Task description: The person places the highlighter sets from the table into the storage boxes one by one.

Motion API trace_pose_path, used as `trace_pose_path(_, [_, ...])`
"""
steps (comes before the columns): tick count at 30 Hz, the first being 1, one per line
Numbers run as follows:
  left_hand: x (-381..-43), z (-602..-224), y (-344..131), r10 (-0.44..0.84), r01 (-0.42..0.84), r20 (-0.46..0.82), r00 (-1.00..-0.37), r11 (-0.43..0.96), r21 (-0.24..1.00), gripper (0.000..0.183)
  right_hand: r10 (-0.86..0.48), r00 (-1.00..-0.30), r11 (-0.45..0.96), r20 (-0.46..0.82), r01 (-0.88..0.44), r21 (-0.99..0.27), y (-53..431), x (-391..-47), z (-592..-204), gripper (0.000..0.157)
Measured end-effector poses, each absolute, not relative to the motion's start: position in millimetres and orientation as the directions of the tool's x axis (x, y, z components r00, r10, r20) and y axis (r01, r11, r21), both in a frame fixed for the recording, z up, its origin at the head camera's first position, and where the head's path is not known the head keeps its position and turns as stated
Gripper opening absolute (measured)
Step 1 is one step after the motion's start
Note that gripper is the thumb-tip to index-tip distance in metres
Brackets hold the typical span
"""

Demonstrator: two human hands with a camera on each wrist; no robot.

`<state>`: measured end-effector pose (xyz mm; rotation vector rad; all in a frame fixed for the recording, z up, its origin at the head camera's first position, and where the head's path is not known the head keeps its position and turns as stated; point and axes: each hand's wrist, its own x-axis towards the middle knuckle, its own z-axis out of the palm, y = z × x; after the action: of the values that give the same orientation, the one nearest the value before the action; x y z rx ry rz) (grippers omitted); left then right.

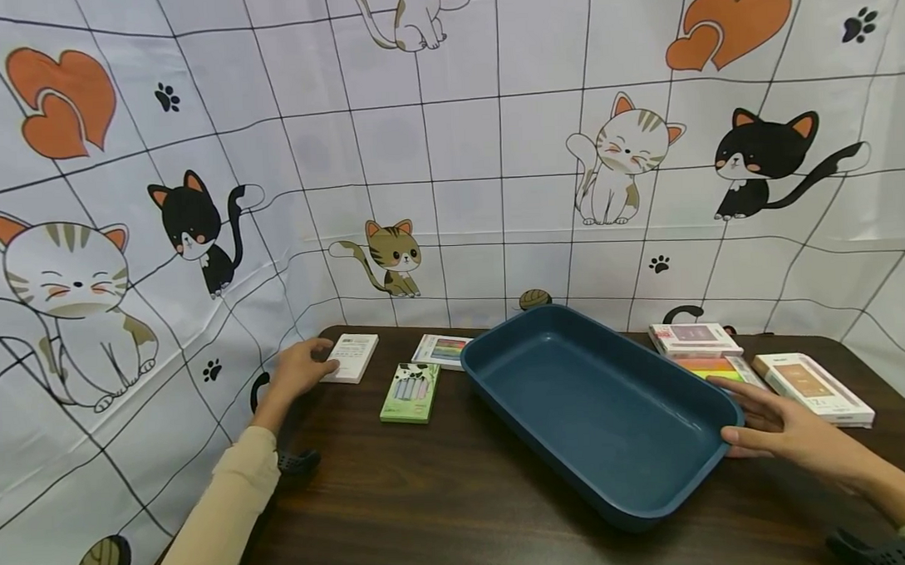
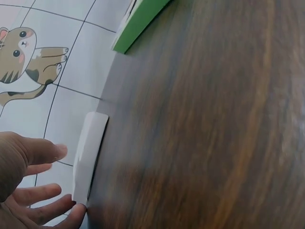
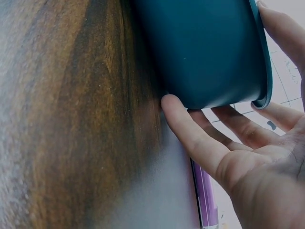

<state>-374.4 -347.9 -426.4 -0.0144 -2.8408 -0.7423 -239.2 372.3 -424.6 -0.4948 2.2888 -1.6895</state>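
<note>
Head view, near to far. Near part of the table [image 1: 400, 500]: brown wood, free room left of the blue bin [image 1: 591, 402], which lies diagonally right of centre; nothing seen inside it.

Right hand [image 1: 794, 428]: grip grasping the bin's right end, thumb at the rim, fingers against the outer wall. Cannot tell whether this end is lifted. Judgement: a steady hold here should check sliding; mind the rainbow box [image 1: 713, 369] and tan-windowed box [image 1: 815, 386], close by that hand.

Green box [image 1: 411, 394]: flat, between the bin and the left hand [image 1: 298, 373]. Left grip is slack, not closed; thumb apart from the fingers in the left wrist view, fingertips at one end of the white box [image 1: 353, 358]. This box lies flat at the table's far left corner. Judgement: best to pinch across its narrow sides and draw inward, since the table edge runs close beside it.

Far edge: printed card box [image 1: 443, 349] beside the bin; wall cloth [image 1: 455, 149] behind, leaving little room for reaching past.
</note>
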Motion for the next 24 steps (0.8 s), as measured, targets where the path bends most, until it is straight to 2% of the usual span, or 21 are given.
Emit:
trace_pose_path(5, [-374.6,-424.4,-340.9,-0.068,0.015,0.145,-0.987,0.864,0.504,0.057,-0.408,-0.913,0.263,-0.010,-0.107,-0.959,371.7,-239.0,-425.2,0.081])
trace_pose_path(13, [-377.8,-427.9,-335.2,-0.069,-0.011,0.094,-0.993,0.857,0.514,0.078,-0.443,-0.897,0.236,-0.005,-0.111,-0.965,371.0,-238.3,-426.1,0.081])
trace_pose_path(24, [-379.0,-422.7,-326.6,-0.047,0.001,0.087,-0.995,0.875,0.485,0.074,-0.448,-0.894,0.241,-0.002,-0.119,-0.963,373.4,-239.8,-425.9,0.080])
